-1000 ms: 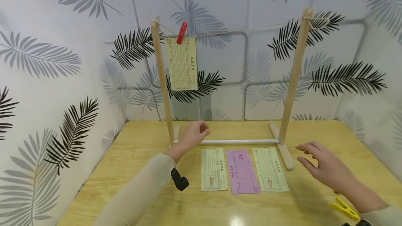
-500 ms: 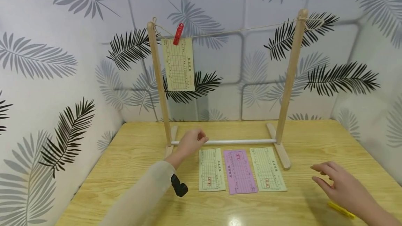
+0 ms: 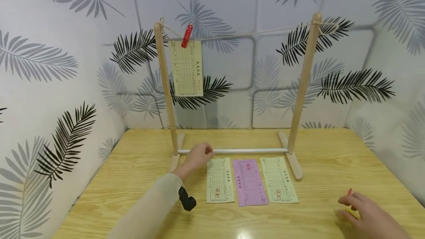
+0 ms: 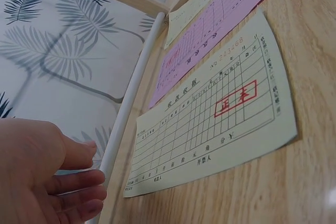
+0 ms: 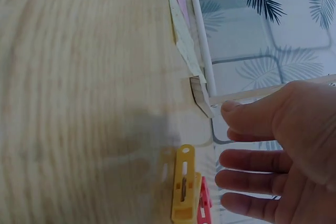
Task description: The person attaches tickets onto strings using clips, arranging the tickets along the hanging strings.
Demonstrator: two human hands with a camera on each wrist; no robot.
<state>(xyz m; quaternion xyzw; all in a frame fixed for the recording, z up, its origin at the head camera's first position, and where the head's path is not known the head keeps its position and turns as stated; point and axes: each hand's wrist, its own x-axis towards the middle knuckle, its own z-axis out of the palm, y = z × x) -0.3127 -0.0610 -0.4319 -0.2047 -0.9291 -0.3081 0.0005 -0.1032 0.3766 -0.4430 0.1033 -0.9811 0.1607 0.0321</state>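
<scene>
My left hand (image 3: 197, 156) hovers at the upper edge of the left pale green receipt slip (image 3: 220, 180), close to the white rod. Its fingers are loosely bent with nothing between them, as the left wrist view shows. A pink slip (image 3: 250, 182) and another pale green slip (image 3: 279, 180) lie beside it in a row. At the right, my right hand (image 3: 370, 211) is over a yellow clothespin (image 5: 184, 192) and a red clothespin (image 5: 205, 203), thumb and fingers spread apart, holding nothing. The hand partly covers both clothespins in the head view.
A wooden frame (image 3: 302, 84) stands behind the slips, with a white crossbar (image 3: 249, 151) low down and a string (image 3: 245, 34) across its top. A red clothespin (image 3: 187, 36) fastens a yellowish slip (image 3: 186, 71) to the string. Leaf-patterned cloth backs the table (image 3: 139, 180).
My right hand has moved down and to the right, over the clothespins. My left hand has lowered a little toward the left slip. The head view has shifted slightly.
</scene>
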